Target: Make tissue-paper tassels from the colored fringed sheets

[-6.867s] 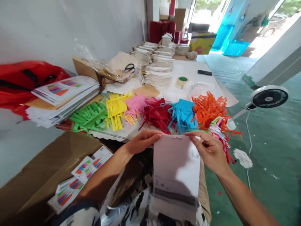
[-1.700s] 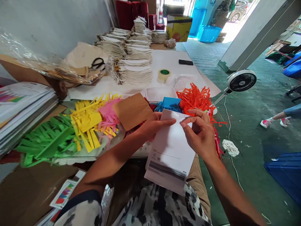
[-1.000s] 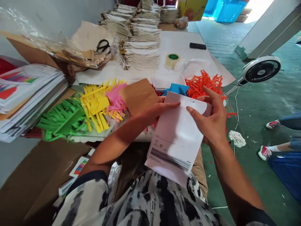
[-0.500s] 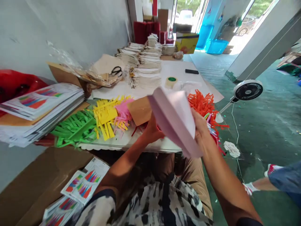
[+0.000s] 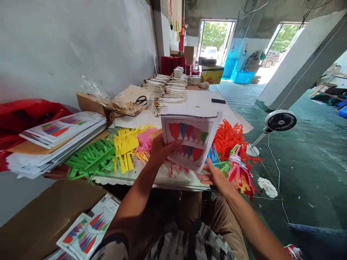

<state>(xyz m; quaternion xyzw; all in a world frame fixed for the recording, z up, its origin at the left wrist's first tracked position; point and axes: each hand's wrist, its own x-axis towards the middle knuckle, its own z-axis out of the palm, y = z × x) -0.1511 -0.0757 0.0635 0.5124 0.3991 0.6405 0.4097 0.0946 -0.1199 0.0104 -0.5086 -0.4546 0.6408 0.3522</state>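
Your left hand [image 5: 162, 151] grips the left edge of the printed packet [image 5: 189, 139], which you hold up in the air. Your right hand [image 5: 214, 177] touches its lower corner, but I cannot tell if it grips. If not, the packet may slip and knock the mixed fringe bundle [image 5: 238, 173] down.

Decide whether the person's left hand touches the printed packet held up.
Touching. Head view: the left hand grips the printed packet, thumb across its front.

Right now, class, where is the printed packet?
Head view, centre: the left hand holds the printed packet, right hand at its lower edge, left of the orange fringes.
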